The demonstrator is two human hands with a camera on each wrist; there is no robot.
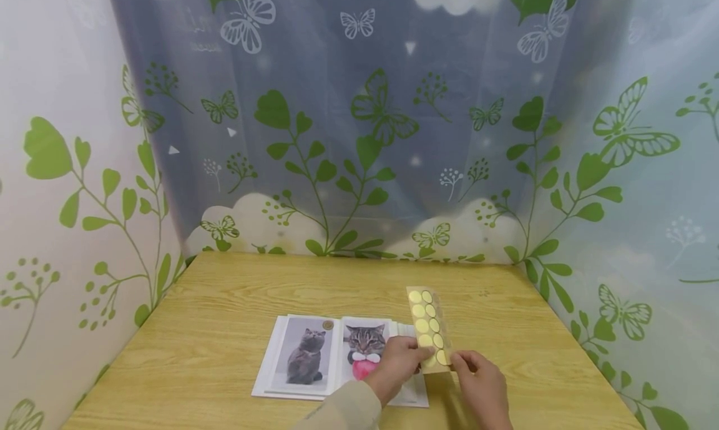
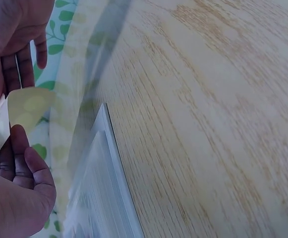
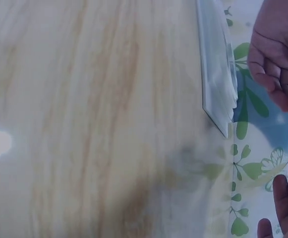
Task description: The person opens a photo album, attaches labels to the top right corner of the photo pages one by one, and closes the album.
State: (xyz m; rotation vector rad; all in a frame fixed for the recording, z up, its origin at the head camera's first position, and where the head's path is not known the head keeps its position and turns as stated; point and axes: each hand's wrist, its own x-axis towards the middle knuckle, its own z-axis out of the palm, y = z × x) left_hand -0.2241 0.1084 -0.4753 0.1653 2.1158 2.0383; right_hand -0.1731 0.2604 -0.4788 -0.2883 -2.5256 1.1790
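A sheet of round gold stickers (image 1: 422, 325) is held up over the right part of an open photo album (image 1: 269, 380). My left hand (image 1: 400, 362) grips the lower left of the sheet, thumb on its front. At the lower right corner, my right hand (image 1: 482, 380) pinches the edge between thumb and fingertips. The sheet (image 2: 30, 104) bends between both hands in the left wrist view. One cat photo (image 1: 305, 355) in the album has a small round gold sticker (image 1: 328, 324) at its top right. The other cat photo (image 1: 366, 339) is partly covered by my left hand.
The album lies on a wood-grain table (image 1: 224, 293). Printed curtains with leaves and butterflies (image 1: 337, 136) enclose the table at the back and both sides. In the right wrist view, the album's page edges (image 3: 218, 74) show beside the hands.
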